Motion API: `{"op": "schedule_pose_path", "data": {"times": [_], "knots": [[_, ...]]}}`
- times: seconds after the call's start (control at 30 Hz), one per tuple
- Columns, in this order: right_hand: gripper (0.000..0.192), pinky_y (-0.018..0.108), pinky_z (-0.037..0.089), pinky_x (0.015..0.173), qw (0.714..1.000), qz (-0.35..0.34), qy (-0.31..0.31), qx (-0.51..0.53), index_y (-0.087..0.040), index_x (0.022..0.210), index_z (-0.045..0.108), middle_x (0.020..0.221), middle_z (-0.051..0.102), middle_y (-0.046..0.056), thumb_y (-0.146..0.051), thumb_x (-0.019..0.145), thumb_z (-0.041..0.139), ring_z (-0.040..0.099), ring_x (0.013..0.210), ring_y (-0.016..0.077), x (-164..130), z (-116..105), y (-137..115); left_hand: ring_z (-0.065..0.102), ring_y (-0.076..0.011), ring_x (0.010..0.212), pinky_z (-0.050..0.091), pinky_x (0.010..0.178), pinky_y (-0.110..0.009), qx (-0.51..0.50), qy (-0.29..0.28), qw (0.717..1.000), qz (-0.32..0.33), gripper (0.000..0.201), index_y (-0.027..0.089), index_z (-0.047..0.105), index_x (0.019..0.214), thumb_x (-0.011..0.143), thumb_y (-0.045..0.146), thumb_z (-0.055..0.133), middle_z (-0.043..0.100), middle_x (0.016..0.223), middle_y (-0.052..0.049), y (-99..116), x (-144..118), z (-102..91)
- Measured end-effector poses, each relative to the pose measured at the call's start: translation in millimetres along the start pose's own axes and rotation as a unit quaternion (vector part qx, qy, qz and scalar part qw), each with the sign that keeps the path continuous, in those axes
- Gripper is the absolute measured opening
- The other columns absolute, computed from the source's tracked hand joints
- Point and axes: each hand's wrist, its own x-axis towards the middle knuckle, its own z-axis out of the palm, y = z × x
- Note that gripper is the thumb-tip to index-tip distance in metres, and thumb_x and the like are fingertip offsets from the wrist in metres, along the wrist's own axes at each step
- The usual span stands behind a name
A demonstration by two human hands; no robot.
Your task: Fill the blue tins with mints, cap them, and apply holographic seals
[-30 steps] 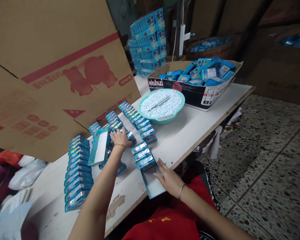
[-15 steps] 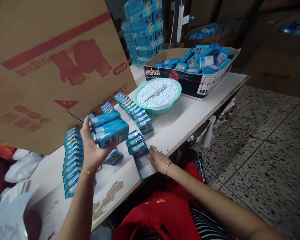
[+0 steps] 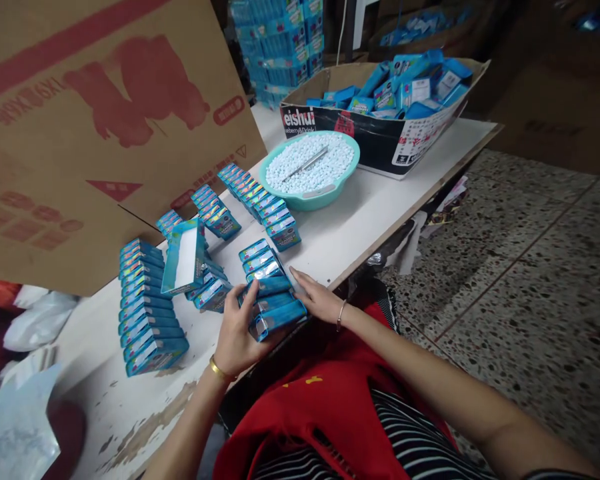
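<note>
My left hand (image 3: 240, 333) is closed around a few small blue boxes (image 3: 280, 317) at the table's front edge. These lie against several upright blue boxes (image 3: 263, 263) standing in line in a shallow tray, most of which is hidden. Flat along the right side of this group rests my right hand (image 3: 317, 297), its fingers stretched out and its thumb out of sight. Left of the group, an open blue display tray with a white inside (image 3: 186, 257) sits tilted on top of other blue boxes (image 3: 213, 293).
Rows of blue boxes (image 3: 150, 307) stand at left, with another row (image 3: 260, 203) near a green bowl (image 3: 313, 200) of white pellets holding a metal tool (image 3: 305, 165). Behind are a carton of blue boxes (image 3: 380, 143), a wrapped stack (image 3: 275, 47) and a large cardboard box (image 3: 145, 127).
My left hand has come down and right, bringing the blue boxes from mid-air to the tray's front end. My right hand stays by the tray. The view has shifted slightly.
</note>
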Motion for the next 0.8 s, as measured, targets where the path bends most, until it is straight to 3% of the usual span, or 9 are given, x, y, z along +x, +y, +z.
{"op": "schedule_pose_path", "data": {"times": [0.13,0.27,0.4,0.5,0.57,0.63,0.8], "knots": [[0.057,0.041,0.028,0.118,1.000,-0.012,-0.007,-0.008,-0.023,0.152,0.026,0.159,0.023,0.007,-0.029,0.097,0.038,0.027,0.145,0.0204,-6,-4,-2,0.038,-0.0357,0.130,0.042,0.103,-0.051,0.051,-0.051,0.997,-0.004,0.098,0.023,0.024,0.151,0.070,0.049,0.072,0.033,0.138,-0.018,9,9,-6.7],[0.055,0.040,0.034,0.115,0.999,-0.004,-0.022,-0.033,-0.021,0.150,0.031,0.160,0.019,0.010,-0.021,0.096,0.039,0.032,0.143,0.0227,-12,-6,-5,0.040,-0.0354,0.132,0.046,0.100,-0.046,0.096,-0.094,0.991,-0.009,0.094,0.022,0.023,0.151,0.073,0.051,0.069,0.033,0.144,-0.019,12,13,-7.0],[0.054,0.041,0.039,0.112,0.997,0.011,-0.022,-0.066,-0.022,0.149,0.036,0.157,0.027,0.011,-0.020,0.095,0.040,0.039,0.139,0.0244,-16,-6,-8,0.057,-0.0318,0.117,0.053,0.083,-0.038,0.162,-0.127,0.977,-0.059,0.088,0.021,0.018,0.151,0.081,0.053,0.060,0.035,0.149,-0.019,21,6,-9.8],[0.054,0.042,0.040,0.110,0.997,0.021,-0.016,-0.078,-0.024,0.149,0.036,0.154,0.032,0.011,-0.021,0.095,0.041,0.043,0.136,0.0249,-16,-5,-9,0.067,-0.0256,0.090,0.051,0.064,-0.032,0.214,-0.121,0.966,-0.082,0.070,0.021,0.030,0.146,0.087,0.051,0.052,0.051,0.134,-0.017,31,-1,-12.7],[0.053,0.042,0.041,0.110,0.996,0.023,-0.013,-0.082,-0.023,0.149,0.036,0.153,0.035,0.012,-0.021,0.096,0.040,0.044,0.135,0.0250,-16,-5,-9,0.065,-0.0238,0.081,0.048,0.061,-0.031,0.241,-0.097,0.964,-0.058,0.055,0.020,0.044,0.135,0.088,0.048,0.051,0.060,0.112,-0.013,34,-4,-13.8],[0.053,0.042,0.041,0.110,0.996,0.021,-0.013,-0.085,-0.023,0.149,0.036,0.152,0.037,0.012,-0.021,0.096,0.040,0.044,0.135,0.0245,-15,-5,-9,0.062,-0.0232,0.077,0.046,0.061,-0.031,0.254,-0.083,0.964,-0.014,0.045,0.020,0.052,0.126,0.089,0.045,0.051,0.060,0.094,-0.009,37,-5,-14.6],[0.052,0.038,0.041,0.109,0.995,0.014,-0.018,-0.092,-0.019,0.147,0.039,0.148,0.041,0.012,-0.021,0.095,0.038,0.045,0.134,0.0234,-15,-7,-10,0.054,-0.0230,0.076,0.042,0.063,-0.033,0.271,-0.096,0.956,0.052,0.052,0.027,0.043,0.139,0.090,0.043,0.051,0.056,0.086,-0.007,41,-2,-17.3]]}}
